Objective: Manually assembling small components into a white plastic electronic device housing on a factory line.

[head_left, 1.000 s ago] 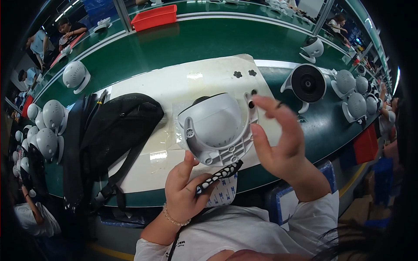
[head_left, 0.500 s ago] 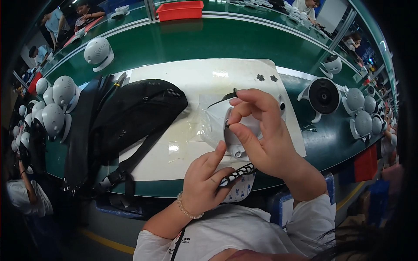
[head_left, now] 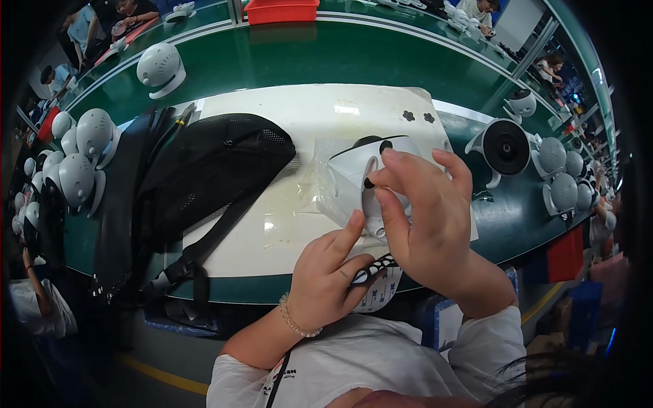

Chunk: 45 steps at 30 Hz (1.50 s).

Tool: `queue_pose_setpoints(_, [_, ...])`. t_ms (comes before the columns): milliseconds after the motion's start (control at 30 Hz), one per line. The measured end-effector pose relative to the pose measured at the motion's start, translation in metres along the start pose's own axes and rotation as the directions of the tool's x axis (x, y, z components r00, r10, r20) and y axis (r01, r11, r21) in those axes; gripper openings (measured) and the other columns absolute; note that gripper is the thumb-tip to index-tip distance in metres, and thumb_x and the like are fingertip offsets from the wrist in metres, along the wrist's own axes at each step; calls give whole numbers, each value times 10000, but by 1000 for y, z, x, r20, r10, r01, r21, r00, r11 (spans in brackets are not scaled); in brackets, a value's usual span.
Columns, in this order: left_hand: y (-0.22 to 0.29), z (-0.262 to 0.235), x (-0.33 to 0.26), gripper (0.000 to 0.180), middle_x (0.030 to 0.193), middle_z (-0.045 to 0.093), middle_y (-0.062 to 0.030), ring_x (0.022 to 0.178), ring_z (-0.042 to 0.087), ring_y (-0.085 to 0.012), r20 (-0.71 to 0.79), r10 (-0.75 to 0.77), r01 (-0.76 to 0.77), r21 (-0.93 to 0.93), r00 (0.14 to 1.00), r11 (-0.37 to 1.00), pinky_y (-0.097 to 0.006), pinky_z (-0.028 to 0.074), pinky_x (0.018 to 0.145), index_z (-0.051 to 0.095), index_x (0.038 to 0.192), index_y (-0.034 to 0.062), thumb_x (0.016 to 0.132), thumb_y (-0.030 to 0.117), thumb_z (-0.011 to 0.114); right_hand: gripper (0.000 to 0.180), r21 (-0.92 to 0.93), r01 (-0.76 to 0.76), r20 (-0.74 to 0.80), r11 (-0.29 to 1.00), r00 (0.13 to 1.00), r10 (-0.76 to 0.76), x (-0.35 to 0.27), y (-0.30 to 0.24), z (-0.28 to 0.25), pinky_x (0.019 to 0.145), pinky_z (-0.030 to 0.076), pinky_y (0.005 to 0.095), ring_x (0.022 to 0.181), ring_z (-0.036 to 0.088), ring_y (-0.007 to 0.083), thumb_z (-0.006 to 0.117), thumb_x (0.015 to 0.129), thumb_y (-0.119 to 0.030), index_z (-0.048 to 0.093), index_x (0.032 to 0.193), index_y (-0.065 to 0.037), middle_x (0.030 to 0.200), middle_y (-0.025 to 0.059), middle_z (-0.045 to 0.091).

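Observation:
A white rounded housing (head_left: 350, 178) with a black edge lies on a clear plastic bag (head_left: 320, 194) in front of me. Over its right side is my right hand (head_left: 435, 217), thumb and forefinger pinched on a small black pad (head_left: 369, 183) beside an oval opening in the housing. A second dark spot shows by a fingertip at the housing's black edge; whether I hold it, I cannot tell. My left hand (head_left: 323, 275) grips a black sticker sheet (head_left: 373, 270) with round holes, its white printed backing (head_left: 381, 294) hanging below. The left forefinger points up against the housing's near side.
A white board (head_left: 272, 102) covers the green bench. A black mesh bag (head_left: 211, 160) with straps lies left. White round devices (head_left: 95, 136) cluster at far left, more (head_left: 554, 156) at right beside a black-faced one (head_left: 507, 148). A red bin (head_left: 282, 11) stands at the back; people work beyond.
My right hand has shifted slightly right with the small black pad, which now shows more clearly. The housing has turned a little and more of it shows. My left hand has moved slightly right.

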<state>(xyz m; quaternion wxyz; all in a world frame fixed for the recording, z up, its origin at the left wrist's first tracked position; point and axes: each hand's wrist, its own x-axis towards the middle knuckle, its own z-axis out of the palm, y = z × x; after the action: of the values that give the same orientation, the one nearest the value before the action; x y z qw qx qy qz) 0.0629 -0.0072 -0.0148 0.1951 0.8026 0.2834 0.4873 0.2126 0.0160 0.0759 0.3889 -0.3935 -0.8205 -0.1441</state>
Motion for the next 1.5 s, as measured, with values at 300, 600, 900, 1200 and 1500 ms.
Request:
queue_pose_setpoints(300, [-1,0,3,262,1364,361,-204,894,570,-313,7,25,-25,3,1000,1000,-359,453,732,600,836,27,610,91,715,430,-208,69,110,976,993,-47,-7,-15,-13,965,244,442,921,597,196,594,671,58,527,1085,-37,971,44,640])
queue_pose_setpoints(600, [2,2,1,243,1361,358,-218,926,570,-321,-19,16,-16,-3,1000,1000,-357,459,744,599,813,12,616,95,716,428,-162,41,171,986,985,-13,-18,-9,-11,996,124,452,1068,514,181,591,754,-132,504,1174,-136,1039,-4,626])
queue_pose_setpoints(900, [2,2,2,241,1358,353,-234,929,571,-323,-17,-2,2,-18,1000,1000,-348,468,742,600,806,4,623,101,723,119,409,-329,86,851,942,323,-48,1,-7,1008,207,449,1289,277,347,624,797,-137,576,891,-84,1246,144,436])
queue_pose_setpoints(1200, [1,4,1,222,1374,350,-194,888,586,-277,-1,-63,63,-63,998,996,-339,477,732,608,771,0,626,114,732,107,175,-338,185,925,934,306,-51,-3,-1,1048,99,437,1328,214,336,578,840,-185,600,802,-87,1350,106,387])
queue_pose_setpoints(1500, [-1,3,-1,192,1384,339,-189,847,605,-244,30,-119,121,-79,992,990,-326,484,712,617,743,-7,633,111,720,303,-169,-136,76,976,986,150,-72,-11,-5,1047,96,441,1272,333,269,491,883,-390,653,1019,-173,1271,54,500])
